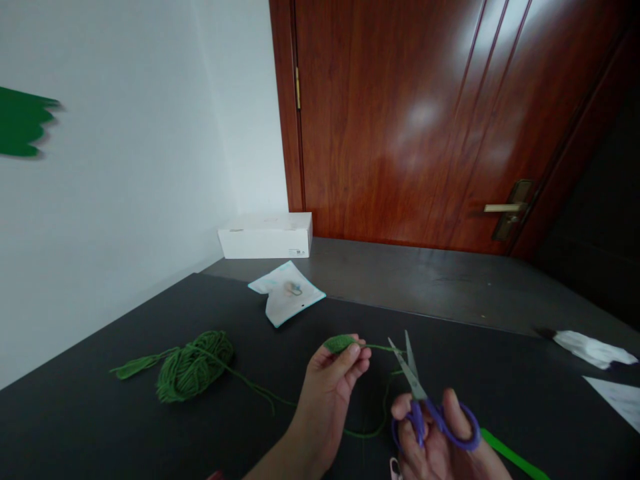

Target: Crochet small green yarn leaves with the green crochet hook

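Between the thumb and fingers of my left hand (340, 373) is a small green knitted piece (339, 344). A strand of green yarn (377, 347) runs from it to the right, up to the scissors. My right hand (430, 433) holds purple-handled scissors (414, 383), thumb and fingers in the loops, blades apart and pointing up, with the strand at the blades. More yarn hangs in a loop between my hands. A green yarn skein (195, 367) lies on the dark table at the left, its strand leading behind my left wrist.
A white packet (289, 293) lies beyond my hands, with a white box (266, 235) against the wall. A bright green stick (513, 455) is right of my right hand. White crumpled material (594, 349) and paper (617, 402) lie far right. A wooden door (400, 133) stands behind.
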The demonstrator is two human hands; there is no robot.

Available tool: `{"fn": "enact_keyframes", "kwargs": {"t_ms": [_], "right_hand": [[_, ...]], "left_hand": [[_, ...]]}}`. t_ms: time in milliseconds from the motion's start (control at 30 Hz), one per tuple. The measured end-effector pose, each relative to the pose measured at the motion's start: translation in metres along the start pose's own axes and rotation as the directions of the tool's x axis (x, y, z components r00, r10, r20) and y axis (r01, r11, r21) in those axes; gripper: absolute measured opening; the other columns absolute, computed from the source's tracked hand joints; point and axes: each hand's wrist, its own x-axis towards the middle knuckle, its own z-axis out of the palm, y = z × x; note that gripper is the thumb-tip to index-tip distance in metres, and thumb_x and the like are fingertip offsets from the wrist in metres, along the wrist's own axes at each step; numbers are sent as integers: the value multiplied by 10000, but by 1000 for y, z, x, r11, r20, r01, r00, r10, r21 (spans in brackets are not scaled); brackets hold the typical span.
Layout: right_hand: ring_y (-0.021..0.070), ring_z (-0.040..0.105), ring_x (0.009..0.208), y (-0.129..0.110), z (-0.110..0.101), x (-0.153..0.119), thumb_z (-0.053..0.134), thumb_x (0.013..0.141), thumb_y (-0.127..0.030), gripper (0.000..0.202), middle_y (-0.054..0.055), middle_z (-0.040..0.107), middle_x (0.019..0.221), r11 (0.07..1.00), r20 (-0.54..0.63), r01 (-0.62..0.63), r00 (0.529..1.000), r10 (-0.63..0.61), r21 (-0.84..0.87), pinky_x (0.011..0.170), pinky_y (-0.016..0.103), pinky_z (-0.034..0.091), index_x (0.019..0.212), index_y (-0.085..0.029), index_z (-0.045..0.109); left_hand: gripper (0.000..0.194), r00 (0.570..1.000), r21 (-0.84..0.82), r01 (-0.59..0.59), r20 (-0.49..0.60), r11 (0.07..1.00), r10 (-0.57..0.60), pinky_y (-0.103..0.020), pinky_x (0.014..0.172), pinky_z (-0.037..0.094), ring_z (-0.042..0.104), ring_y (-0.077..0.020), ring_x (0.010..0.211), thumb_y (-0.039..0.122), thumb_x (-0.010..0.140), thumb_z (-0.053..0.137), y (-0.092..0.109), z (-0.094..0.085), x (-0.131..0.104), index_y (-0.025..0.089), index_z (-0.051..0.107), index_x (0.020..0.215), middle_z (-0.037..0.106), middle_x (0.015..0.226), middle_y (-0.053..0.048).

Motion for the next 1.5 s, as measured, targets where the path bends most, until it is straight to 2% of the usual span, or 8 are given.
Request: {"fn": "enact_keyframes", "kwargs": {"t_ms": [267, 467, 1000, 1267, 1367, 1400, 1433, 1500], "right_hand": [[9, 255, 321, 1, 2, 6, 602, 760, -639, 520, -74, 440, 432, 999, 77, 45, 996, -44, -11, 396, 154, 344, 799, -137, 730], [-10, 184, 318, -2, 9, 0, 604, 825, -541, 417, -85, 408, 422, 989, 23, 99, 995, -97, -106, 372, 125, 262, 789, -141, 718], [31, 297, 379, -4, 6, 2, 593, 809, -584, 471, -58, 467, 474, 990, -20, 54, 998, -57, -127, 444, 178, 327, 836, -132, 719], [10, 159, 341, -7, 10, 0, 606, 809, -569, 424, -104, 379, 418, 950, -56, 140, 985, -162, -279, 391, 167, 231, 795, -149, 665], [19, 161, 342, -20, 15, 2, 531, 821, -627, 490, -102, 384, 428, 834, -137, 167, 951, -277, -526, 391, 184, 248, 814, -150, 644], [23, 173, 344, -28, 15, 4, 499, 824, -646, 516, -94, 407, 442, 746, -160, 160, 927, -338, -646, 401, 197, 272, 821, -150, 638], [34, 223, 348, -39, 15, 5, 461, 834, -655, 534, -67, 472, 474, 580, -174, 92, 906, -386, -810, 414, 213, 301, 844, -152, 638], [47, 298, 349, -66, 10, 8, 619, 751, -598, 455, -37, 548, 502, 464, -186, 26, 895, -405, -886, 414, 228, 302, 816, -149, 652]], "left_hand": [[146, 1000, 1, 17, -6, 1000, -17, -211, 690, 535, 666, -129, 710, 121, 621, 815, -1, 0, 0, 114, 748, 751, 726, 756, -57], [157, 1000, -5, 23, -9, 1000, -23, -207, 682, 540, 666, -126, 697, 121, 607, 824, 0, 3, 0, 109, 749, 744, 726, 753, -57], [165, 1000, 29, 21, 1, 999, -21, -195, 669, 541, 671, -125, 693, 116, 604, 824, 8, 1, 4, 107, 749, 751, 735, 757, -61], [143, 999, 68, 38, 12, 997, -38, -183, 689, 527, 661, -101, 701, 141, 614, 817, 7, 1, 5, 142, 749, 740, 726, 761, -31], [125, 999, 123, 17, 26, 992, -21, -162, 705, 511, 651, -81, 723, 182, 643, 801, 16, 0, 8, 180, 745, 755, 718, 779, -6], [119, 999, 156, 11, 36, 988, -16, -157, 700, 507, 644, -76, 719, 190, 655, 793, 21, -1, 10, 182, 742, 762, 713, 778, -2], [124, 999, 202, 10, 49, 979, -21, -156, 683, 503, 636, -75, 706, 187, 667, 785, 26, -4, 12, 169, 739, 780, 708, 784, -9], [140, 996, 323, 19, 79, 946, -46, -159, 643, 494, 612, -73, 659, 152, 679, 773, 39, -10, 19, 126, 730, 809, 692, 759, -24]]}}
